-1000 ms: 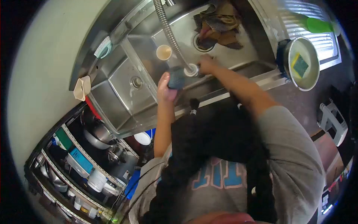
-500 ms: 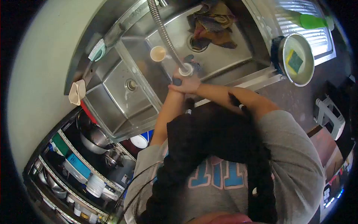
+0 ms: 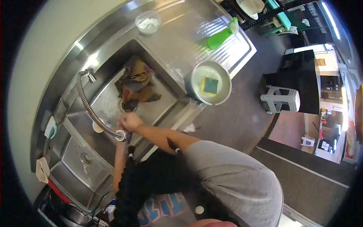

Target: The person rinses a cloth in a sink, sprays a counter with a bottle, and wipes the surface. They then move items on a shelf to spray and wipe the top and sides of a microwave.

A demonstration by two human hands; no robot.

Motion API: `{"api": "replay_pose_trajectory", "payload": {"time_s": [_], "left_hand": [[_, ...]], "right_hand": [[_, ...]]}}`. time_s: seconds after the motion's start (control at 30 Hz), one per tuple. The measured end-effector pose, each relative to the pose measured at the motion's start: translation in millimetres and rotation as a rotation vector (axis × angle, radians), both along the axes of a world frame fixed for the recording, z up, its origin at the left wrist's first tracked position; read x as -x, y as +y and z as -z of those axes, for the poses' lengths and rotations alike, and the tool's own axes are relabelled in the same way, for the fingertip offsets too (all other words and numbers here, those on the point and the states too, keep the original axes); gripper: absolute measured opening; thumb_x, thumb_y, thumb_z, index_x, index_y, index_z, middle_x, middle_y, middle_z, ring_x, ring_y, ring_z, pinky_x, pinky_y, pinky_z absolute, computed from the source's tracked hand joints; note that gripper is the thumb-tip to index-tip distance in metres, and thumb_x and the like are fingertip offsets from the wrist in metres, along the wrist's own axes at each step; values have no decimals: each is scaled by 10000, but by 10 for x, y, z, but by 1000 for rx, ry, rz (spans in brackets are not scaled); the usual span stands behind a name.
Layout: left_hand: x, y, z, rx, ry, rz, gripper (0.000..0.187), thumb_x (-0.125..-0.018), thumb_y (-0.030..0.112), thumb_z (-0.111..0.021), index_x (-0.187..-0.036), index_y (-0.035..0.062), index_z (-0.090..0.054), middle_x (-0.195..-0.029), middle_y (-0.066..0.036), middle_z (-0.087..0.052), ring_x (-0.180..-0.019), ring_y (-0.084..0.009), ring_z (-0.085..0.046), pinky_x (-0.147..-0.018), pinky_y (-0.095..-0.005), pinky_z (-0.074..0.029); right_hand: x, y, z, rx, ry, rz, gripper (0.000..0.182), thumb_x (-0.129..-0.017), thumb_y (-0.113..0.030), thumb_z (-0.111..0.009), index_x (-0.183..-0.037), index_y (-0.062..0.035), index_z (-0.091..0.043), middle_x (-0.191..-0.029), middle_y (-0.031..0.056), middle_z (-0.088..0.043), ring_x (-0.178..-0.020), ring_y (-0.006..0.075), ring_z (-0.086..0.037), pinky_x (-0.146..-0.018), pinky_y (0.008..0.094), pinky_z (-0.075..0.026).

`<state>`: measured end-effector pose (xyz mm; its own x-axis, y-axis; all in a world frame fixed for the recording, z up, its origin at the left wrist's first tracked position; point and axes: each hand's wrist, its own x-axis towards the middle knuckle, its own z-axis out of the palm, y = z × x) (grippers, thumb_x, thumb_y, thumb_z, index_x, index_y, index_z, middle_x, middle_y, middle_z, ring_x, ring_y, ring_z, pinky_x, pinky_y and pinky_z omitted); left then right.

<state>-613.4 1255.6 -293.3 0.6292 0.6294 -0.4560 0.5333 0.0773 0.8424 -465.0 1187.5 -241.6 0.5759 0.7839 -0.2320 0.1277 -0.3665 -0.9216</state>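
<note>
In the sink (image 3: 159, 111), my right hand (image 3: 131, 122) is closed, its curled fingers pressed against my left hand (image 3: 120, 125). The left hand is mostly hidden behind the right hand and the white faucet head (image 3: 121, 135). A metal hose (image 3: 87, 104) leads down to that head, right over my left wrist. Something dark shows beside the faucet head; I cannot tell whether a hand holds it. A pale cup (image 3: 98, 126) stands left of my hands. Just beyond them, a crumpled brown cloth (image 3: 138, 79) lies by the drain.
On the right, a metal pot (image 3: 226, 79) holds cloudy liquid and a yellow-green sponge (image 3: 210, 85). A green spray bottle (image 3: 219, 39) and a tub of white powder (image 3: 148, 23) are on the drainboard (image 3: 177, 41). A brush (image 3: 50, 127) rests left. A grey stool (image 3: 281, 99) stands on the floor.
The view has swung to the right, showing more floor and the tub of powder. My right hand has shifted from around the left wrist up toward the left fingers.
</note>
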Motion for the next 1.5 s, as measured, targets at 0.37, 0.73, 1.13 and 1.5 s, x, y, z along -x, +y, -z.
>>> {"api": "replay_pose_trajectory", "payload": {"time_s": [0.37,0.73,1.13,1.5], "left_hand": [[316,103,-254,215,-22,-101,227,-977,119,-470,-1106,13,-624,-1038,-60,-649,-918,-142,-602,-799,-315,-484],[578,317,-818,996,-515,-536,457,-1003,325,-506,-1359,41,-471,-1290,-122,-582,-1130,-288,-591,-976,-408,-465],[205,-279,-185,380,26,-180,368,-969,250,-543,-1279,51,-544,-1142,-135,-642,-1010,-299,-618,-897,-393,-475],[88,-192,-287,-192,111,6,325,-945,201,-560,-1231,47,-575,-1065,-149,-659,-948,-304,-624,-863,-384,-475]], "right_hand": [[193,-254,622,253,-644,-511,533,-732,-166,-752,-1246,-120,-621,-1465,119,-400,-1279,379,-443,-1020,507,-419],[251,20,282,553,-486,-606,528,-701,-463,-713,-1078,-93,-704,-1298,161,-571,-1271,394,-455,-1060,668,-267],[637,-165,-196,-266,-98,-78,531,-649,-405,-793,-1043,-86,-634,-1121,197,-615,-1075,391,-573,-929,443,-465],[103,1,-37,155,-63,201,396,-875,-422,-629,-945,-35,-674,-893,256,-661,-873,433,-636,-794,491,-507]]}}
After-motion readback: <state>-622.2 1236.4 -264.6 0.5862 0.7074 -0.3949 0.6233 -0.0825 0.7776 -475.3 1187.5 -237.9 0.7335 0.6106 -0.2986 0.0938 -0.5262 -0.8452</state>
